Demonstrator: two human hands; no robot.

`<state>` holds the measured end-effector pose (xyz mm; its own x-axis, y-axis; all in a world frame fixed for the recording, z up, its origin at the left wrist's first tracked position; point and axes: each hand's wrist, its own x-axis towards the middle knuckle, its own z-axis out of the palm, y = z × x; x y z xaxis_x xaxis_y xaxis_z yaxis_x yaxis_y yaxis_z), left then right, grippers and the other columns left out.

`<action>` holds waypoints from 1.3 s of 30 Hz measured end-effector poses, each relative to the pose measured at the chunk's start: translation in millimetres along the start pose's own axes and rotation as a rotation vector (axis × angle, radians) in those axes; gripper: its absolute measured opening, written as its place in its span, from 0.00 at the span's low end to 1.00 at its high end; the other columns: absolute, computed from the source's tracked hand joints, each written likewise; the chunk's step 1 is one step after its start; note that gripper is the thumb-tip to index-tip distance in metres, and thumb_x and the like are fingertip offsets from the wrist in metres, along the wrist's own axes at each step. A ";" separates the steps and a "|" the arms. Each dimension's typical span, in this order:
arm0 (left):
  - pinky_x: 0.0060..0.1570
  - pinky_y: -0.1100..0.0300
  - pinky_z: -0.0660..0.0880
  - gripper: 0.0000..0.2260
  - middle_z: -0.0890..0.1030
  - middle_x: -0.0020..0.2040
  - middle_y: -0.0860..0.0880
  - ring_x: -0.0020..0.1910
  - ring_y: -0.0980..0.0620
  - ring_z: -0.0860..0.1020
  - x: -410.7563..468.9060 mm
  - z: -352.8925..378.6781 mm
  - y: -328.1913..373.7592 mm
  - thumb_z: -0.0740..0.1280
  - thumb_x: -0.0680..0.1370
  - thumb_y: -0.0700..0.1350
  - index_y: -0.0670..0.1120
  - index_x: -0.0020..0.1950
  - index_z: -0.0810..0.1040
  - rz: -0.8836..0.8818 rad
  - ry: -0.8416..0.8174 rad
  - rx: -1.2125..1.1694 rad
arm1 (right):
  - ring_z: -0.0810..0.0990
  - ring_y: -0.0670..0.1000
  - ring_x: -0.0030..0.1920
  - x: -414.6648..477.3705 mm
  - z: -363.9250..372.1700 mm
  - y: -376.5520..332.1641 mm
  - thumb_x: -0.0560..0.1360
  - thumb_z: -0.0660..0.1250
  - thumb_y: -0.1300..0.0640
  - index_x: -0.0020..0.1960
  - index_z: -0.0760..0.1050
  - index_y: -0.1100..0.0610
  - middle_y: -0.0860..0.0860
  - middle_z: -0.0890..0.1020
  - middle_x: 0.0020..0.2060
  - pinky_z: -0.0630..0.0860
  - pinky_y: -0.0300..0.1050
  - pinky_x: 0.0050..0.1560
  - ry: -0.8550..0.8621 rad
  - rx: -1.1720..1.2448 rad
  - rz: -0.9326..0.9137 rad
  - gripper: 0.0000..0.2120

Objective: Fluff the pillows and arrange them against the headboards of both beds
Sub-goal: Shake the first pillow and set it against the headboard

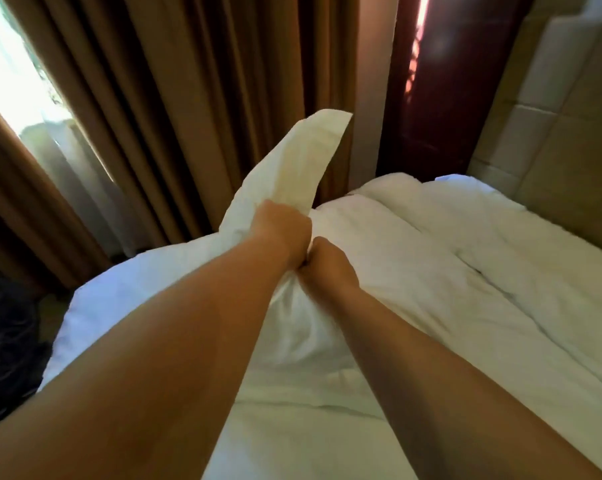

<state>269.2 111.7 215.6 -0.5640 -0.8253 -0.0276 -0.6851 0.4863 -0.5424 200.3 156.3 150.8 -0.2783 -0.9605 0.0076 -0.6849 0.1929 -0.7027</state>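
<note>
Head view: pillow point(289, 174) is being gripped at its middle by both hands, left hand point(280, 228) and right hand point(327, 263) closed tight on fabric, touching. Long axis is being held upright over bed point(500, 271); headboard point(552, 140) is lying far-right, right hand nearer.

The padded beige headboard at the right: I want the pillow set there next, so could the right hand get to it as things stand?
Probably yes: only rumpled white duvet lies between the right hand and padded beige headboard, though both hands grip the white pillow.
</note>
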 end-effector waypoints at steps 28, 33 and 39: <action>0.66 0.49 0.66 0.32 0.71 0.63 0.48 0.62 0.45 0.67 -111.1 -231.2 117.3 0.72 0.71 0.52 0.52 0.72 0.63 0.289 0.358 -0.433 | 0.78 0.55 0.54 -222.4 -293.4 25.4 0.77 0.63 0.55 0.57 0.73 0.54 0.52 0.80 0.53 0.72 0.48 0.52 0.584 -1.052 -0.103 0.09; 0.65 0.49 0.69 0.29 0.71 0.64 0.44 0.63 0.44 0.67 -94.9 -290.8 187.9 0.72 0.73 0.46 0.47 0.71 0.64 0.244 0.362 -0.290 | 0.78 0.54 0.56 -245.0 -352.0 82.3 0.79 0.62 0.56 0.60 0.72 0.54 0.52 0.78 0.55 0.72 0.46 0.54 0.563 -1.015 -0.136 0.10; 0.60 0.52 0.72 0.13 0.78 0.54 0.46 0.54 0.47 0.71 -73.3 -326.3 264.4 0.69 0.76 0.47 0.47 0.60 0.76 0.191 0.415 -0.177 | 0.78 0.56 0.55 -257.0 -403.8 147.3 0.78 0.62 0.56 0.59 0.72 0.55 0.53 0.79 0.54 0.72 0.48 0.51 0.516 -0.959 -0.137 0.09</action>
<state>-21.0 394.5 348.2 -0.7990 -0.5497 0.2437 -0.5986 0.6892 -0.4082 -101.0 512.6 332.6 -0.2554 -0.8292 0.4972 -0.9085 0.3818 0.1701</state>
